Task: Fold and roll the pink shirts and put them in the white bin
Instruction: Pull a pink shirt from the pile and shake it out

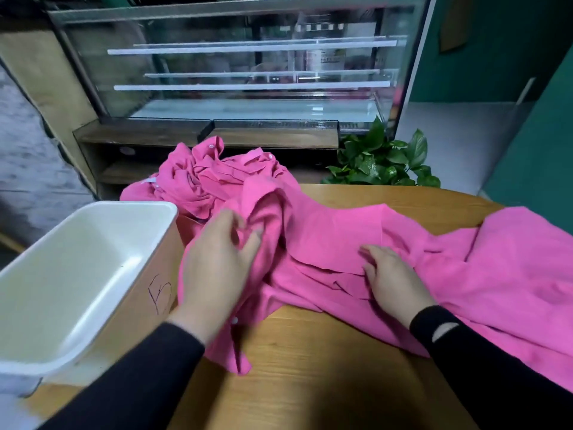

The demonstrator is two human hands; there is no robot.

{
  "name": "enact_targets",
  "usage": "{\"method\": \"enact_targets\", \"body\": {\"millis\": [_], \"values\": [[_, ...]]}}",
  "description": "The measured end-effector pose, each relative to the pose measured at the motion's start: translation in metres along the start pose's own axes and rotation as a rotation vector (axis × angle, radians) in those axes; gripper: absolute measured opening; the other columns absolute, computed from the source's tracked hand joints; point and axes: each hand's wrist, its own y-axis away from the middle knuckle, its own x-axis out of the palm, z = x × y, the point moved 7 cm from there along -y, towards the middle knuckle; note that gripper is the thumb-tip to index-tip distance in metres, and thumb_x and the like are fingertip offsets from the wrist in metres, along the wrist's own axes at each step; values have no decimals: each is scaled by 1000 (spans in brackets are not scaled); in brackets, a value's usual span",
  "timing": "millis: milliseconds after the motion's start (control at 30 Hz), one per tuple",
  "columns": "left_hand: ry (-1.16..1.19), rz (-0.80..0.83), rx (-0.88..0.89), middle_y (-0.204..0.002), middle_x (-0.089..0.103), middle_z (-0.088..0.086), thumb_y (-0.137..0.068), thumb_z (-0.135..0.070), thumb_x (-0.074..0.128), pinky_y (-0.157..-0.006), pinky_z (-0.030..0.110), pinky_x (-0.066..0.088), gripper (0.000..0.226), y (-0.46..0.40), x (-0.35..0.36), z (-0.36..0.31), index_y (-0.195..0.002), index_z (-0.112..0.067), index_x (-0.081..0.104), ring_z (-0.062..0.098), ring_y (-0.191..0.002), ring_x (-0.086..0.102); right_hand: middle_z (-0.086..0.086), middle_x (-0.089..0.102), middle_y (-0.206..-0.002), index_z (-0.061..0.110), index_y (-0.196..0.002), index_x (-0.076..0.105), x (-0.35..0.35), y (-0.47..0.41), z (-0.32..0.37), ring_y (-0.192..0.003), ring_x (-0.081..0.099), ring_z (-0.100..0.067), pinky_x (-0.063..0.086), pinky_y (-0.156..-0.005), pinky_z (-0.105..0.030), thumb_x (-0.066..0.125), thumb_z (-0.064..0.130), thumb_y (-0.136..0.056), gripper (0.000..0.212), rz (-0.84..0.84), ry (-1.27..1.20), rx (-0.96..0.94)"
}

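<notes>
A pink shirt (335, 234) lies spread and rumpled across the middle of the wooden table (310, 367). My left hand (217, 268) grips a bunched fold of it near the bin, thumb and fingers curled into the cloth. My right hand (390, 277) lies flat on the shirt's middle with straight fingers. More pink shirts are heaped in a pile (214, 172) at the table's far edge, and another pink cloth (511, 274) spreads to the right. The white bin (55, 361) stands at the left with nothing inside.
A brown side of the bin (148, 308) carries a handwritten mark. Behind the table stands a glass display case (248, 72) on a wooden base. A green leafy plant (381, 159) sits at the far right, beside a teal wall (527, 135).
</notes>
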Motion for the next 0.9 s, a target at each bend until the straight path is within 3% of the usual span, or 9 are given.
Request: {"method": "enact_targets", "body": {"millis": [67, 167, 333, 433, 533, 633, 700, 800, 900], "values": [[-120, 134, -158, -76, 55, -7, -81, -68, 62, -62, 38, 45, 47, 45, 12, 21, -84, -27, 39, 27, -71, 58, -10, 59, -137, 16, -141, 56, 2, -11, -6, -123, 57, -30, 43, -108, -39, 56, 11, -97, 44, 18, 84, 3], [-407, 409, -220, -96, 53, -9, -72, -86, 52, -67, 36, 45, 62, 97, 32, 60, -98, -30, 45, 23, -91, 62, -8, 60, -118, 20, -129, 63, 4, -17, -10, -102, 64, -32, 53, -91, -45, 61, 17, -94, 35, 44, 212, 16], [-299, 357, -253, -89, 60, -2, -83, -44, 74, -69, 38, 46, 36, 121, 20, 94, -107, -28, 53, 27, -86, 62, -1, 57, -96, 20, -99, 67, 3, -14, -12, -84, 64, -27, 49, -69, -34, 55, 18, -96, 13, -29, 355, -12], [-272, 366, -336, -76, 60, 2, -89, -29, 68, -64, 37, 40, 17, 120, 16, 101, -82, -25, 53, 33, -84, 64, -1, 58, -93, 18, -92, 62, -7, -12, -12, -81, 62, -26, 42, -65, -33, 50, 23, -100, 15, -103, 315, -15], [123, 335, -487, -70, 66, 7, -96, -17, 60, -69, 42, 52, 22, 112, 20, 102, -74, -18, 60, 36, -77, 66, 2, 58, -95, 20, -97, 56, -8, -9, -6, -86, 61, -25, 47, -70, -36, 54, 25, -97, 5, -52, 243, -92], [766, 301, -766, -86, 75, 3, -103, -15, 50, -84, 54, 59, 23, 110, 33, 85, -99, -16, 73, 27, -81, 72, -2, 61, -111, 21, -122, 56, 3, -5, -5, -101, 62, -27, 53, -88, -44, 69, 18, -87, 38, 116, 285, -111], [1012, 318, -881, -108, 75, 11, -104, -19, 45, -90, 55, 56, 26, 111, 44, 73, -117, -13, 67, 32, -98, 70, -5, 60, -106, 16, -119, 59, 3, -5, -7, -99, 62, -29, 52, -87, -41, 66, 7, -84, 37, 99, 310, -102], [1208, 277, -1009, -115, 73, 14, -103, -28, 47, -90, 52, 55, 31, 113, 51, 68, -126, -15, 63, 31, -101, 67, -3, 53, -91, 10, -102, 64, 4, -7, -10, -88, 61, -30, 50, -77, -38, 58, 3, -86, 18, 70, 357, -77], [1164, 157, -1002, -113, 74, 12, -101, -29, 53, -100, 57, 50, 30, 118, 46, 75, -125, -14, 63, 34, -111, 66, -4, 54, -94, 10, -107, 65, 9, -10, -12, -92, 60, -28, 51, -82, -38, 64, 6, -83, 24, 172, 379, -89]]}}
